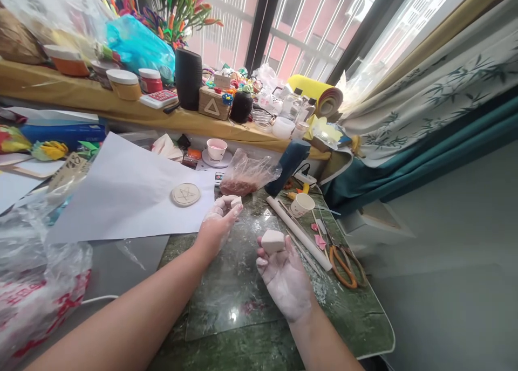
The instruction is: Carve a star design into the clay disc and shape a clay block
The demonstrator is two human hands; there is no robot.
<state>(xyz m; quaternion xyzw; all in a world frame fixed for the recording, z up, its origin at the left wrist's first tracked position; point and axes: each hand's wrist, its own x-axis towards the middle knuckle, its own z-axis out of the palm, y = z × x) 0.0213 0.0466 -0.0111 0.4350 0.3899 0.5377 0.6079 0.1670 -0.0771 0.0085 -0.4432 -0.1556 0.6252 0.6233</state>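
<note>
Around me is a craft corner, likely in a home — a leaf-patterned curtain [445, 85] by a big window [311, 20], lidded jars [124, 86] and fuzzy bright stems [172, 9] along the sill [188, 122], scissors [342, 267] on a green table [360, 328].

Daylight reaches my feed through the window [307, 31] along the top, its view outside bleached pale. White glare spots shine off a glossy clear sheet [222, 290] on the table [352, 320]. To my right, a grey wall [457, 214] sits dimmer. The wide lens tilts and stretches the edges; fine detail looks soft.
</note>
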